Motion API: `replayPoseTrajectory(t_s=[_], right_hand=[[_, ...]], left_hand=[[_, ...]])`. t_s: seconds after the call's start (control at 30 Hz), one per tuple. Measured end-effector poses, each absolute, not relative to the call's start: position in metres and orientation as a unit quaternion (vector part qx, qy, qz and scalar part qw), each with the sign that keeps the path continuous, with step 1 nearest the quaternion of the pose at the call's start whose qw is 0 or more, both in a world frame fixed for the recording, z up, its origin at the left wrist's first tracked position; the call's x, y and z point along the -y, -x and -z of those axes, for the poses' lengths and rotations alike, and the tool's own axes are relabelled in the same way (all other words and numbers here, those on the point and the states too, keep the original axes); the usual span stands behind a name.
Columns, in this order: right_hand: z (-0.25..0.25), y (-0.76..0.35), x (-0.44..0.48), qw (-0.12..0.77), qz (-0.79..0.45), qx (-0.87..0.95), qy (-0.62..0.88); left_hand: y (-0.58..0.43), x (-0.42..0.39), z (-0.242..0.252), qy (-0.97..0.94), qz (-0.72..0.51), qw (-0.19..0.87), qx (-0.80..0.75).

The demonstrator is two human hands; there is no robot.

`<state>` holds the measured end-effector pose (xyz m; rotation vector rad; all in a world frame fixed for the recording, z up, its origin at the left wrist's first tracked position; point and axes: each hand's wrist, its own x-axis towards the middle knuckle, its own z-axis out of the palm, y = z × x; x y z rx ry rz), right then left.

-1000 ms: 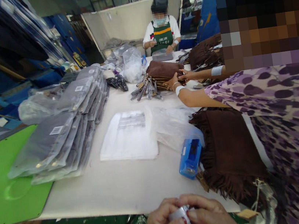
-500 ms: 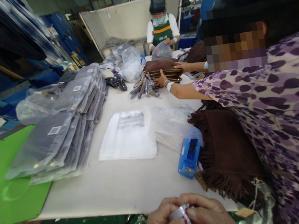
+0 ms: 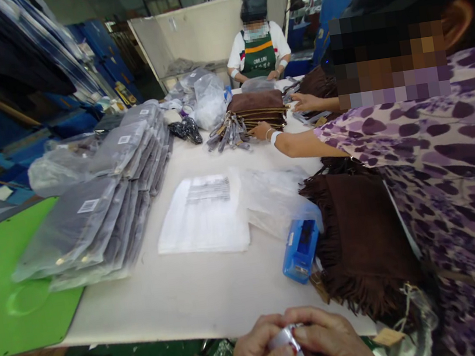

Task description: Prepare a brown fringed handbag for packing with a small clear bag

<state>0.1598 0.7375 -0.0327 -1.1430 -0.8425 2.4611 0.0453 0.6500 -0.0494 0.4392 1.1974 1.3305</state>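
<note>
Hands: your left hand (image 3: 262, 354) and right hand (image 3: 331, 344) pinch a small silver piece (image 3: 286, 339) together at 6 o'clock, off the table (image 3: 192, 296) | Risk: loosened fingertips would likely drop it out of sight.

Bright overhead tube lighting, blown-out glare top right, wide-angle stretching and softness at edges.

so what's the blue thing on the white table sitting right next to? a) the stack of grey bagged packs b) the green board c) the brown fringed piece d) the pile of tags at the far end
c: the blue thing lies against the fringe of the brown fringed piece, on the near right part of the white table, well apart from the grey bagged packs.
</note>
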Motion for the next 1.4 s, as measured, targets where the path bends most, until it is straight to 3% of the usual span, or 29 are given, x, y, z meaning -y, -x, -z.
replayPoseTrajectory(t_s=[0.27, 0.6, 0.67, 0.8, 0.97, 1.27, 1.4], right_hand=[[0.032, -0.162, -0.746, 0.117, -0.858, 0.310, 0.392], [0.040, -0.175, -0.745, 0.156, -0.832, 0.404, 0.348], [0.035, -0.180, -0.749, 0.201, -0.758, 0.511, 0.351], [0.020, -0.182, -0.764, 0.288, -0.457, 0.810, 0.226], [0.006, -0.170, -0.772, 0.326, -0.196, 0.919, 0.106], [0.007, -0.162, -0.771, 0.275, -0.148, 0.947, 0.072], [0.013, -0.156, -0.768, 0.299, -0.111, 0.945, 0.068]], left_hand=[[-0.043, -0.657, 0.037, -0.166, -0.564, 0.650, -0.482], [-0.039, -0.661, 0.026, -0.118, -0.577, 0.687, -0.425], [-0.037, -0.659, 0.028, -0.120, -0.574, 0.668, -0.458], [-0.033, -0.657, 0.028, -0.144, -0.562, 0.636, -0.509], [-0.031, -0.659, 0.018, -0.166, -0.538, 0.637, -0.526], [-0.023, -0.652, 0.026, -0.281, -0.466, 0.592, -0.594], [-0.025, -0.652, 0.029, -0.272, -0.455, 0.600, -0.599]])
